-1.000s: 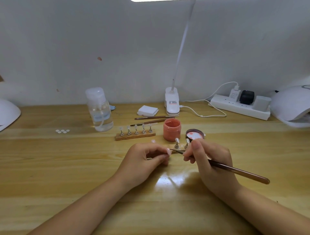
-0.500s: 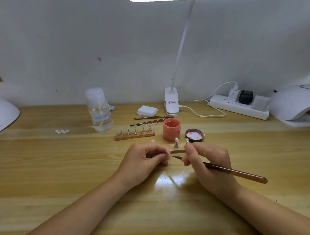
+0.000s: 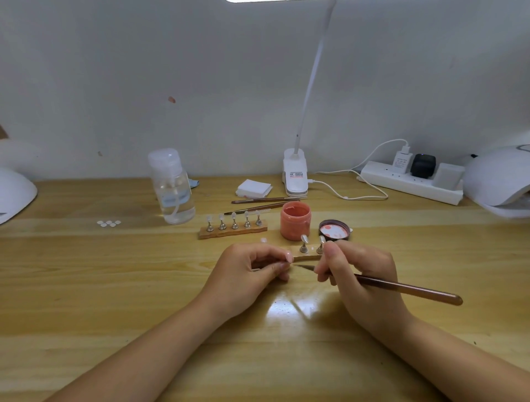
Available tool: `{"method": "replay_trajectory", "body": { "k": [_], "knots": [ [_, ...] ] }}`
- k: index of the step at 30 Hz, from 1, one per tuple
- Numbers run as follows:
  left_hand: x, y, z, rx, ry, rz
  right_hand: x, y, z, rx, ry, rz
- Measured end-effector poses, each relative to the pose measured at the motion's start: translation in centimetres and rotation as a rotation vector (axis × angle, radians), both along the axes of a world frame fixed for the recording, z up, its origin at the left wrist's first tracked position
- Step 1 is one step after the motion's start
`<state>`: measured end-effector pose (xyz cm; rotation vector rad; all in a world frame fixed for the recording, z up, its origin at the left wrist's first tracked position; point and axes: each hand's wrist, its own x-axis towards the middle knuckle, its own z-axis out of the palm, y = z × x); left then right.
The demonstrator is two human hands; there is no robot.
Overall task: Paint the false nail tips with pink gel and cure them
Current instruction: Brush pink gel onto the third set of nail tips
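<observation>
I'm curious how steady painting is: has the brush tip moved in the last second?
Yes. The brush tip sat level with the near nail stand a second ago; now it lies lower, nearer the person, pointing at the left hand.

Pretty evenly lit overall, light comes from a lamp head (image 3: 275, 1) right at the top edge, blown out to pure white. It bounces off the wooden table (image 3: 86, 287) as a glare patch (image 3: 289, 308) between the two forearms. Shadows are soft and short, mostly just under the hands. Wall looks a bit grey and dull, darker toward the upper corners. Wide-angle lens bends the table edge, and stuff at the far left and right sides looks stretched and slightly soft. Centre is reasonably sharp, small items a bit mushy.
</observation>
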<state>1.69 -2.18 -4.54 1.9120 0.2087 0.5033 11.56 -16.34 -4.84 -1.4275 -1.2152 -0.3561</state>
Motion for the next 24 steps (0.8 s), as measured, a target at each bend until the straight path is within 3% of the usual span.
{"method": "replay_trajectory", "body": {
  "k": [17,24],
  "knots": [
    [0.03,0.11,-0.12,0.04,-0.019,-0.006,-0.02,0.43,-0.02,-0.033,-0.022,-0.061],
    [0.03,0.09,-0.1,0.056,-0.022,0.004,-0.06,-0.13,-0.02,0.0,-0.001,0.017]
  ]
}}
